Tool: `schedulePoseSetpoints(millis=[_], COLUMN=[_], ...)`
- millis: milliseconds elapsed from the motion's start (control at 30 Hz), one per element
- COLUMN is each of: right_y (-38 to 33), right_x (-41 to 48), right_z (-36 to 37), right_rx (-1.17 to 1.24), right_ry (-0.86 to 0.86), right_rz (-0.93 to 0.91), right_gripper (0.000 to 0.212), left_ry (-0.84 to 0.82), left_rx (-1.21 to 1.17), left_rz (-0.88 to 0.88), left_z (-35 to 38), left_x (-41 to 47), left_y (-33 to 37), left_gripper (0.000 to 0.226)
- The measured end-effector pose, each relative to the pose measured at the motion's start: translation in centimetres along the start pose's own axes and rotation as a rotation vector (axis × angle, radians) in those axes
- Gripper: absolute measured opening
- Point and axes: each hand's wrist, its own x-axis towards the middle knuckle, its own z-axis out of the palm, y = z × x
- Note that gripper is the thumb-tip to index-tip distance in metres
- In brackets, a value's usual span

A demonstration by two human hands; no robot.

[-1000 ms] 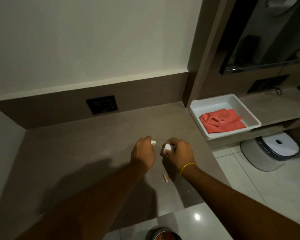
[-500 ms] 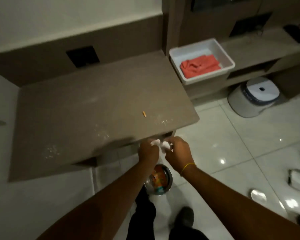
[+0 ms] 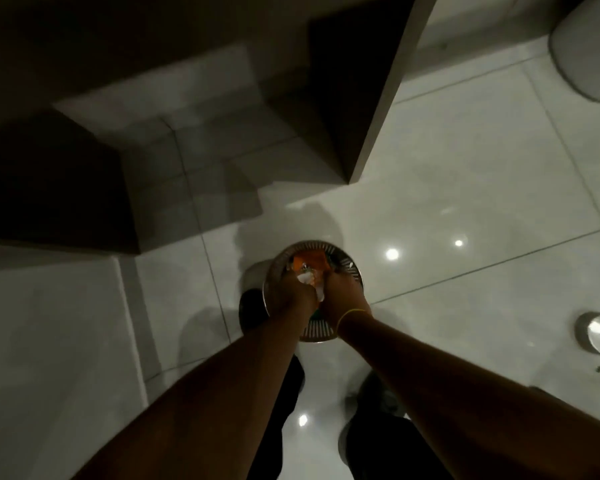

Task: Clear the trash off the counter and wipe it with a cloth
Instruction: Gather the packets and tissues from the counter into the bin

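Left hand (image 3: 293, 292): my fist closed on white scrap (image 3: 305, 279).
Right hand (image 3: 343, 294): closed, grip unclear.
Bin (image 3: 347, 263): at six o'clock; I should release low, inside its rim.

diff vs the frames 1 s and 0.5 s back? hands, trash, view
Both hands moved off the counter and down: left hand and right hand are now over the metal bin on the floor. White scraps still sit between the fingers, not released. The view tilted down, so the counter top is out of frame. Yellow wristband unchanged.
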Motion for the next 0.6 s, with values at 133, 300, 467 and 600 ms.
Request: schedulePoseSetpoints(millis=[133, 300, 467, 600], right_y=[1.9, 1.9, -2.1, -6.5], right_x=[3.3, 2.7, -2.7, -10.4], right_z=[3.4, 3.1, -3.2, -11.1], right_rx=[-0.119, -0.18, -0.162, -0.054], right_ry=[-0.05, -0.06, -0.025, 0.104], right_rz=[-0.05, -0.049, -0.09, -0.104], right_gripper=[0.048, 0.065, 0.078, 0.066], left_ry=[-0.026, -0.085, -0.101, 0.028], left_rx=[-0.05, 0.147, 0.347, 0.622], left_rz=[0.014, 0.069, 0.323, 0.577], left_z=[0.9, 0.3, -5.0, -11.4], left_x=[0.6, 1.2, -5.3, -13.8], left_y=[-0.6, -1.4, 3.8, 8.3], left_gripper=[0.045, 0.049, 0.058, 0.072])
